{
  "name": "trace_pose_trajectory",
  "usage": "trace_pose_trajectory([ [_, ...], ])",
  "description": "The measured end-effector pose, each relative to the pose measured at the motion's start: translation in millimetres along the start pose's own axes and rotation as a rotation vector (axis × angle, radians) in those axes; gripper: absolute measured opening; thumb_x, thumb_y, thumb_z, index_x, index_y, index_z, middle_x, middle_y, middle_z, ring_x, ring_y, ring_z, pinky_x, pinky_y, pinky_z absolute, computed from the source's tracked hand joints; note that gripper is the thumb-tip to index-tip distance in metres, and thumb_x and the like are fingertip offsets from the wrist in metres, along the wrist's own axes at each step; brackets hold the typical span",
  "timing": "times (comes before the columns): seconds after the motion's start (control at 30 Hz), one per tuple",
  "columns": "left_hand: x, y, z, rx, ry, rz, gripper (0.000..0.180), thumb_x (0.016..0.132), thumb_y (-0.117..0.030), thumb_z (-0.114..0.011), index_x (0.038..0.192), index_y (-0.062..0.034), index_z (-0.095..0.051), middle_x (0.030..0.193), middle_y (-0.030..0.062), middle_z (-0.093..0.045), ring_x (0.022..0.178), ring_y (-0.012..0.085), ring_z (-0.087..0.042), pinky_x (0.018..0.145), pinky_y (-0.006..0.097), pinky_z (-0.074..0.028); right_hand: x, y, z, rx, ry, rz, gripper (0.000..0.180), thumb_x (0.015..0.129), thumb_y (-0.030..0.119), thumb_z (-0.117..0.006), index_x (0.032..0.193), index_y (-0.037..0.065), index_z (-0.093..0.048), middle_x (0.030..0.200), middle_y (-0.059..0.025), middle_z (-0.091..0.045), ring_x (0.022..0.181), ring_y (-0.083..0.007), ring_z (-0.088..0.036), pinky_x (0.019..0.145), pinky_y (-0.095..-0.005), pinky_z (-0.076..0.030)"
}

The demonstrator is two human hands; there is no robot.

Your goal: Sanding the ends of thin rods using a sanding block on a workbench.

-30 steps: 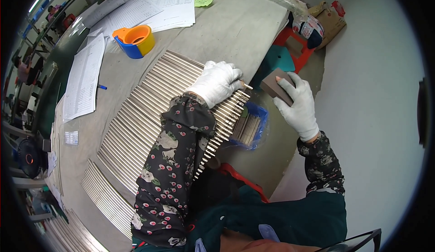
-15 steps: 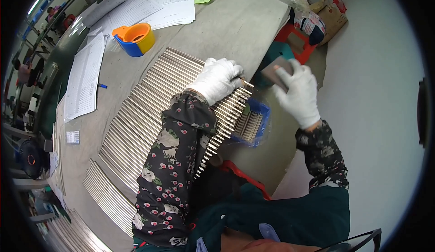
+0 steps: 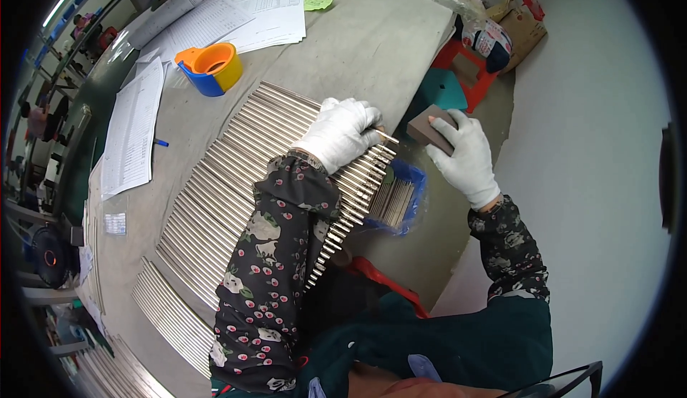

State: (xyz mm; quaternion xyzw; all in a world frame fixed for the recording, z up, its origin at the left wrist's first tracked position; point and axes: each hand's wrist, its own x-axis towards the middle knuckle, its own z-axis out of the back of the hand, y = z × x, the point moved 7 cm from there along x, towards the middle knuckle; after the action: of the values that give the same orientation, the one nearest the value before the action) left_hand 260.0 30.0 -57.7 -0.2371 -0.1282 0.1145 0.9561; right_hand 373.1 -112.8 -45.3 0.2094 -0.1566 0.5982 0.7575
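Left hand (image 3: pixel 340 134): white glove, back up, over the worktop (image 3: pixel 372 47) close to its right edge. Fingers bent and closed, tips pointing out toward that edge. Left forearm (image 3: pixel 261 269), dark floral sleeve, angles up and slightly right across the worktop; cuff bunched at the wrist. Right hand (image 3: pixel 469 158): also gloved, in the air outside the right edge, well apart from the left. Thumb and fingers spread in a clamping grip, pointing up-left, one bare fingertip showing. Right forearm (image 3: pixel 508 251), matching sleeve, tilts up-left; strip of skin between glove and cuff.
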Motion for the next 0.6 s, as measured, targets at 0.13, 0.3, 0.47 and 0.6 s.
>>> trace_pose_trajectory([
  [0.13,1.0,-1.3,-1.3,-0.028,0.056,0.029,0.014,0.081,-0.024,-0.065,0.085,-0.0106,-0.067,0.082,0.0089,-0.067,0.085,0.0274,-0.063,0.084,0.038,-0.04,-3.3,0.1,-4.2,-0.002,0.032,-0.026,0.042,0.066,0.025,-0.073,0.105,0.01,-0.067,0.114,-0.0194,-0.057,0.095,-0.0353,-0.057,0.081,-0.0417,-0.05],
  [0.3,1.8,-3.6,-0.6,-0.004,-0.023,-0.043,0.012,0.079,-0.019,-0.067,0.082,-0.0073,-0.065,0.079,0.0094,-0.065,0.078,0.0286,-0.063,0.072,0.038,-0.047,-4.7,-1.6,-4.8,0.0,0.032,-0.025,0.043,0.066,0.025,-0.072,0.105,0.009,-0.068,0.113,-0.02,-0.057,0.095,-0.0354,-0.057,0.081,-0.0416,-0.05],
  [0.47,3.1,-3.4,1.0,0.018,-0.018,-0.051,0.013,0.081,-0.02,-0.066,0.082,-0.0075,-0.065,0.079,0.009,-0.065,0.079,0.0283,-0.063,0.073,0.038,-0.046,-6.6,-2.7,-6.6,0.004,0.046,-0.031,0.043,0.066,0.025,-0.072,0.105,0.009,-0.067,0.114,-0.0204,-0.057,0.094,-0.0355,-0.057,0.081,-0.0418,-0.05],
  [0.6,0.2,-3.8,6.0,0.079,0.003,-0.036,0.013,0.081,-0.022,-0.065,0.085,-0.0095,-0.065,0.08,0.0077,-0.064,0.081,0.0272,-0.063,0.075,0.039,-0.045,-8.4,-1.9,-4.7,0.06,0.058,-0.047,0.043,0.066,0.023,-0.072,0.106,0.008,-0.067,0.114,-0.0204,-0.057,0.095,-0.0353,-0.056,0.083,-0.0417,-0.049],
])
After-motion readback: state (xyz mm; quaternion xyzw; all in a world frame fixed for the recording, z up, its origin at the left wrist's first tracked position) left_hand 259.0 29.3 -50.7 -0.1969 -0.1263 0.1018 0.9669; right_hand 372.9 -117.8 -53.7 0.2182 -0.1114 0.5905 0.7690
